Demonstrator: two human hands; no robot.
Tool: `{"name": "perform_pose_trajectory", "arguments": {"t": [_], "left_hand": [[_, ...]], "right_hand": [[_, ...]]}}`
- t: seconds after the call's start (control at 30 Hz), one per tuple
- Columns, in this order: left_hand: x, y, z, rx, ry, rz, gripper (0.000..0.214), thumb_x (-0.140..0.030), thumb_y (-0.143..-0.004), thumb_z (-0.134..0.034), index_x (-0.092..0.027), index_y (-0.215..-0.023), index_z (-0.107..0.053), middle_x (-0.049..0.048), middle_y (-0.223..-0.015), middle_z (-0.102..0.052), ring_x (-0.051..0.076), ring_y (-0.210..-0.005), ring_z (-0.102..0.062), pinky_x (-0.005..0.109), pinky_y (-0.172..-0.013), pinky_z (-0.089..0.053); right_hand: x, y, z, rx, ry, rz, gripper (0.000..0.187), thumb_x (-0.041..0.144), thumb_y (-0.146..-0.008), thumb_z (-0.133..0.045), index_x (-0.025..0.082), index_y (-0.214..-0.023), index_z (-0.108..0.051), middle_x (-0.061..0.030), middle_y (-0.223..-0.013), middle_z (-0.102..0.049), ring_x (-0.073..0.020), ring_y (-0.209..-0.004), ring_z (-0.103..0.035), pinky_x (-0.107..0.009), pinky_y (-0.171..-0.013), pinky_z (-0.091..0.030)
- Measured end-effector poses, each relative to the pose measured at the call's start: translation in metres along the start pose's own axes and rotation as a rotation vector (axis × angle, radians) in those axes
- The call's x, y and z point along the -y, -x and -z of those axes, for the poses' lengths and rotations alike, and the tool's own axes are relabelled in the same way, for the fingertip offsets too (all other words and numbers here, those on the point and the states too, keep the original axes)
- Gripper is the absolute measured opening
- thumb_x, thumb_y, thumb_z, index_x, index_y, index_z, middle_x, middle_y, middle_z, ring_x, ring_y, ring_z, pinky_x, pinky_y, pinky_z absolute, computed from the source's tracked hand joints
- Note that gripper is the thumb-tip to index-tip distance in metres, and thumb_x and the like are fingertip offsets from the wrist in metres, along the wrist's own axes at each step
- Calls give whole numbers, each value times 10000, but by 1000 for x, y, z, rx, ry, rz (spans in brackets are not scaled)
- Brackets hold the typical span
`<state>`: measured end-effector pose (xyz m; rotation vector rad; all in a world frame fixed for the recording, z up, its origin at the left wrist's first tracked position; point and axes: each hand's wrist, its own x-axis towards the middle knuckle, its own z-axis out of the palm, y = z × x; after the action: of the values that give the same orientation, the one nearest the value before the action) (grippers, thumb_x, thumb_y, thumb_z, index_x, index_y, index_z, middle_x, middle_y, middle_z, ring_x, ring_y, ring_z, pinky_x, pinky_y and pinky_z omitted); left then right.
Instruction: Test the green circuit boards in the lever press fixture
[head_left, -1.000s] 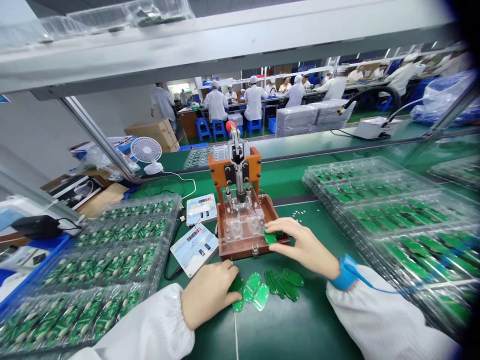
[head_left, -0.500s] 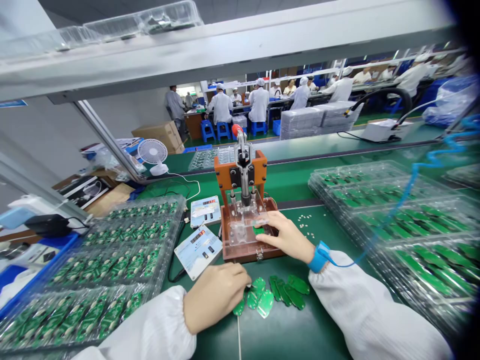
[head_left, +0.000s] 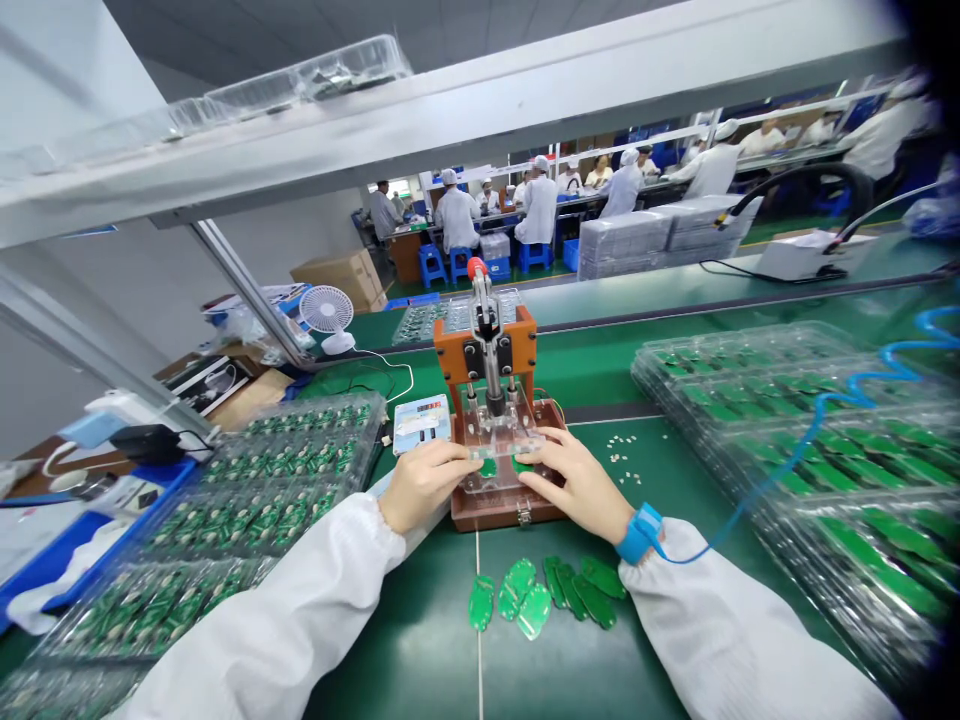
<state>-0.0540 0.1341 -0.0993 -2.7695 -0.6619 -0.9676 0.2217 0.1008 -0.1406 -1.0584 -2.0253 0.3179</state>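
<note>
On clear plastic (head_left: 504,478), rounded green boards (head_left: 488,468)

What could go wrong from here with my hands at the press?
Pinching: your left hand and right hand are at the clear plate of the press, so fingertips might get caught if it came down.
Misfit: the two green boards at your fingertips could sit crooked.
Spilling: your right sleeve, close beside the loose boards, might scatter them.
</note>
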Motion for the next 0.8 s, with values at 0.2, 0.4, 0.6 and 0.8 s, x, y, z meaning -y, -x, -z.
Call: {"name": "perform_pose_trajectory", "arguments": {"t": [0.2,0.4,0.6,0.8], "left_hand": [[10,-6,-7,141,-49,-53,343,-187,-1058,-409,-195,-1062,-751,84,-988,-753,175,-868,-701,291,-762,-583],[4,-10,2,168,58,15,302,-157,-1014,-452,-188,-1000,-752,110,-1094,-725,197,-963,-698,329,-833,-573],[-15,-5,0,163,91,120,269,-266,-1000,-517,-207,-1154,-729,114,-1167,-727,252,-1088,-661,446,-964,-531],[-22,7,-4,159,143,179,292,-317,-1010,-543,-196,-1229,-692,114,-1250,-708,265,-1198,-615,485,-1052,-495]], "right_hand": [[-1,2,-1,-15,19,12,201,327,-983,-619,203,-1096,-730,-95,-1180,-741,-325,-1285,-550,-558,-1060,-513],[-1,3,-2,-28,24,30,189,320,-985,-625,217,-1096,-737,-86,-1191,-742,-329,-1292,-544,-571,-1075,-502],[0,3,-3,-44,15,56,178,323,-989,-620,235,-1081,-745,-73,-1143,-754,-320,-1253,-569,-564,-1055,-513],[3,3,-1,-47,-15,56,154,304,-974,-643,234,-1064,-746,-65,-1083,-768,-314,-1188,-593,-548,-1027,-517]]}}
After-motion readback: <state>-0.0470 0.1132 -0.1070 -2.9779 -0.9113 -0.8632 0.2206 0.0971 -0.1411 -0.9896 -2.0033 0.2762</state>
